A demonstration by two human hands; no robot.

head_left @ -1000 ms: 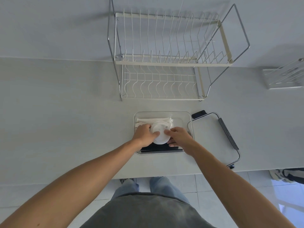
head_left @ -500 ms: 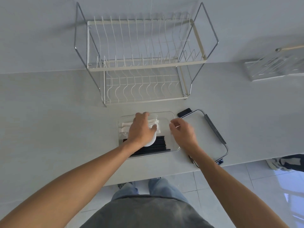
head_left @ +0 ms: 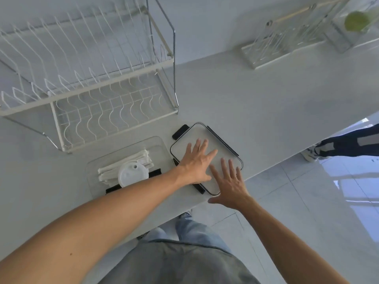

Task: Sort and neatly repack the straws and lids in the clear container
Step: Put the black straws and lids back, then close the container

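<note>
Both hands are over the container lid now: the left hand (head_left: 195, 162) lies across the container lid (head_left: 225, 152) with fingers straight and fanned apart, gripping nothing, while the right hand (head_left: 230, 184) sits just beside it over the lid's near corner, fingers also straight and spread, thumb stuck out over the counter edge. Whether either palm presses on the lid or only hovers, I cannot tell. The lid is a pale, rounded rectangle with a dark rim and black clips (head_left: 180, 129) on its sides, lying flat on the white counter (head_left: 266, 111) immediately right of the clear container (head_left: 158, 141). Inside that clear container, a bundle of white paper-wrapped straws (head_left: 125, 163) lies along the far side, all running the same way. A round white cup lid (head_left: 132, 174) with a small hole near its edge rests on top of them toward the near side; whether more lids are stacked under it is not clear. Beneath and in front of it, black straws (head_left: 154, 173) lie along the container's near side, partly hidden by the left forearm. The container is open at the top. Behind it stands a white wire dish rack (head_left: 86, 95), two tiers. Far right on the counter, a clear acrylic rack (head_left: 287, 44), and past it a clear box with something green (head_left: 355, 21) inside, blurred.
</note>
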